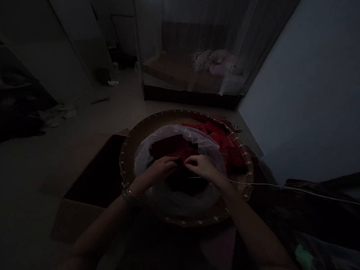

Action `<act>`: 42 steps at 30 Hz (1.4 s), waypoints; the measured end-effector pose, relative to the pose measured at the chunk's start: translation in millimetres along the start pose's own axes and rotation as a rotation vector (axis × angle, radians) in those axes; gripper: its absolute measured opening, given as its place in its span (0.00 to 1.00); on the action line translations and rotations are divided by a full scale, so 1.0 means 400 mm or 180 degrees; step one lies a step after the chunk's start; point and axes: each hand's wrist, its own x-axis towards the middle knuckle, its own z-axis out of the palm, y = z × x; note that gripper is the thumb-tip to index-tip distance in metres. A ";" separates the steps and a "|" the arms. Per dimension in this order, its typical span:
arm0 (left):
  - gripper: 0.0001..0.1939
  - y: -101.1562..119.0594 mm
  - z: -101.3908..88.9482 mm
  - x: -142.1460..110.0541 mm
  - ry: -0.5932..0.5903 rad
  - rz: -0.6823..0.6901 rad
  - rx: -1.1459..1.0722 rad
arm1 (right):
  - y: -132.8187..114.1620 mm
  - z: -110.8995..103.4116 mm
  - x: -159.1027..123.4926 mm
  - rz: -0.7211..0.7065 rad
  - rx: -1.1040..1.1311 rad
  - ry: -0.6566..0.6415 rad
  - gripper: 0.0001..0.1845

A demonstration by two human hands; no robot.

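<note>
Both hands work close together over a wide round woven bamboo tray (pixel 126 147). Inside it lies an open, whitish translucent plastic bag (pixel 144 153) holding dark and red pieces. My left hand (pixel 161 169), with bangles on its wrist, has its fingers closed at the edge of a red piece (pixel 181 152) that looks like cloth. Darkness hides what is between those fingertips. My right hand (pixel 202 166) pinches at the same red piece from the right. More flat red pieces (pixel 219 136) lie heaped on the tray's far right side.
A white cord (pixel 275 186) crosses the tray's right rim. Left of the tray stands an open cardboard box (pixel 77 214). Behind is a bed under a mosquito net (pixel 178 80). The wall (pixel 321 79) rises at right, and dark clutter (pixel 10 105) lies at left. The room is very dim.
</note>
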 end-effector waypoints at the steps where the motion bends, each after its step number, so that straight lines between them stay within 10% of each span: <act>1: 0.06 -0.001 0.001 0.000 0.0013 -0.0006 -0.0016 | 0.006 0.017 -0.007 -0.0090 -0.0244 -0.0386 0.10; 8: 0.05 0.007 -0.008 0.004 -0.0089 -0.0017 0.0023 | 0.036 0.175 -0.013 -0.0216 -0.1816 -0.1128 0.19; 23: 0.07 0.011 -0.009 0.005 -0.0089 0.0028 0.0004 | 0.055 0.189 -0.012 -0.0123 -0.1520 -0.1018 0.17; 37: 0.07 0.009 0.003 0.003 -0.0006 0.0154 0.0103 | 0.010 -0.018 -0.017 0.0375 0.1072 0.0183 0.10; 42: 0.07 0.016 0.000 0.009 0.0035 0.0255 0.0196 | -0.059 -0.042 0.018 0.0079 0.0806 0.0223 0.08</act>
